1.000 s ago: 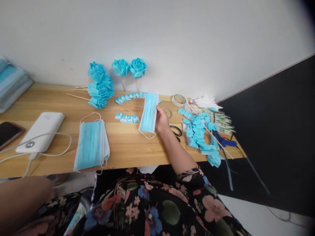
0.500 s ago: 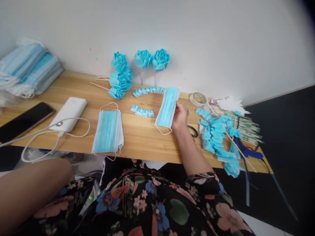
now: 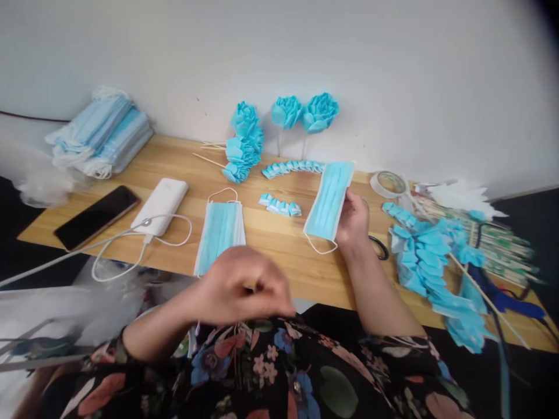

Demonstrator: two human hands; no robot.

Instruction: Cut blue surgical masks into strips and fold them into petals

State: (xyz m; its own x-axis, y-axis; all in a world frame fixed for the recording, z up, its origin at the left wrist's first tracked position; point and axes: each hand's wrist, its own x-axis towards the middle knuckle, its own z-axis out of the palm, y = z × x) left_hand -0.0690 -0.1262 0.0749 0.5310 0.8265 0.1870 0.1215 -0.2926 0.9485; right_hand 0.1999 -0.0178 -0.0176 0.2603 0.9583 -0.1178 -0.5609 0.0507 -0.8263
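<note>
My right hand (image 3: 354, 220) grips the right edge of a blue face mask (image 3: 329, 199), lifted a little over the wooden table (image 3: 283, 259). A second face mask (image 3: 219, 229) lies flat near the table's front edge. My left hand (image 3: 244, 288) hovers in front of that edge above my lap, blurred by motion, its fingers curled; whether it holds anything is unclear. Small folded blue pieces (image 3: 280, 206) lie between the two masks, and a curved row of them (image 3: 292, 167) lies further back.
Blue mask flowers on sticks (image 3: 243, 141) and two upright ones (image 3: 304, 113) lean on the wall. A mask stack (image 3: 102, 132) is at the back left, with a phone (image 3: 96, 216) and a white power bank (image 3: 160, 199) nearby. Tape (image 3: 387, 184), scissors (image 3: 379, 247), folded petals (image 3: 428, 257) and sticks lie right.
The view has swung left. My left hand has risen from my lap into view in front of the table. My right hand keeps hold of the mask.
</note>
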